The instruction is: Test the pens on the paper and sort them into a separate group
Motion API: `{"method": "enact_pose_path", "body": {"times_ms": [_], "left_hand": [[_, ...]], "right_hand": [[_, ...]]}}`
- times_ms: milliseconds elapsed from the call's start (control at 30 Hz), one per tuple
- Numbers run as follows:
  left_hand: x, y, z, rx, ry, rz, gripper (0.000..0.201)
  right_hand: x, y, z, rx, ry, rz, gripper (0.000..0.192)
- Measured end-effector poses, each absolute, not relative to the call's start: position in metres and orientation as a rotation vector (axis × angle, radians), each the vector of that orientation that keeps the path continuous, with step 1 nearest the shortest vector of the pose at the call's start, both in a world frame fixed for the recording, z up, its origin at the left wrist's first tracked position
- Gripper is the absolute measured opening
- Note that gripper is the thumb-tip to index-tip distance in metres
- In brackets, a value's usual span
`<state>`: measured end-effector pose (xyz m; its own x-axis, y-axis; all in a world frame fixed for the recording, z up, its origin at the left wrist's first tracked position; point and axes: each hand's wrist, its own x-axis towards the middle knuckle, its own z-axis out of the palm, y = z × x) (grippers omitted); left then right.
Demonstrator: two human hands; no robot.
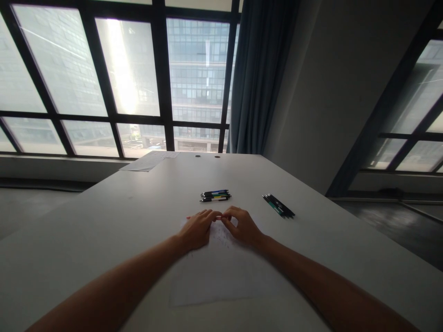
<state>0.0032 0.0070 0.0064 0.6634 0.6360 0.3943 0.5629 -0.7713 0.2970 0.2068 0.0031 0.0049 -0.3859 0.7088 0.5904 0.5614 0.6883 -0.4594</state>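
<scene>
A white table (104,230) is seen from above, with a sheet of paper (221,272) laid flat on it in front of the person. Both forearms are stretched across this sheet. The left hand (198,227) and the right hand (242,225) are brought together at the sheet's far edge, fingertips touching each other. The fingers of both hands are curled narrow and pinched around something small and reddish (218,216); what it is cannot be told, as it is mostly hidden by the fingers.

Just beyond the hands, a small bunch of pens (215,195) is laid side by side, with dark barrels and blue, green and yellow parts. To the right, well apart from it, a second bunch of dark pens (278,205) is laid at a slant. Nothing is set between the hands and either bunch.

At the far left edge of the table more papers (148,161) are lying. Two dark round holes (207,156) are seen near the far edge. Behind the table, large windows (114,74) and a blue curtain (259,78) are visible.

Faint marks are seen on the near sheet, but no writing can be read.
</scene>
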Motion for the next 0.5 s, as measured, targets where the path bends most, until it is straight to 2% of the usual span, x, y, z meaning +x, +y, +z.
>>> {"method": "enact_pose_path", "body": {"times_ms": [67, 200, 367, 500], "left_hand": [[0.0039, 0.0061, 0.0064, 2.710, 0.945, 0.772, 0.046], [0.0051, 0.0064, 0.0075, 2.718, 1.057, 0.762, 0.026], [0.0051, 0.0064, 0.0115, 2.717, 1.304, 0.706, 0.027], [0.0057, 0.0047, 0.0137, 2.748, 1.331, 0.682, 0.029]], "right_hand": [[0.2063, 0.0022, 0.0039, -0.973, -2.089, 0.205, 0.012], [0.2072, 0.0014, 0.0040, -0.980, -2.074, 0.152, 0.006], [0.2077, 0.0005, 0.0042, -0.971, -2.064, 0.158, 0.005], [0.2088, 0.0015, 0.0052, -0.960, -2.053, 0.158, 0.005]]}}
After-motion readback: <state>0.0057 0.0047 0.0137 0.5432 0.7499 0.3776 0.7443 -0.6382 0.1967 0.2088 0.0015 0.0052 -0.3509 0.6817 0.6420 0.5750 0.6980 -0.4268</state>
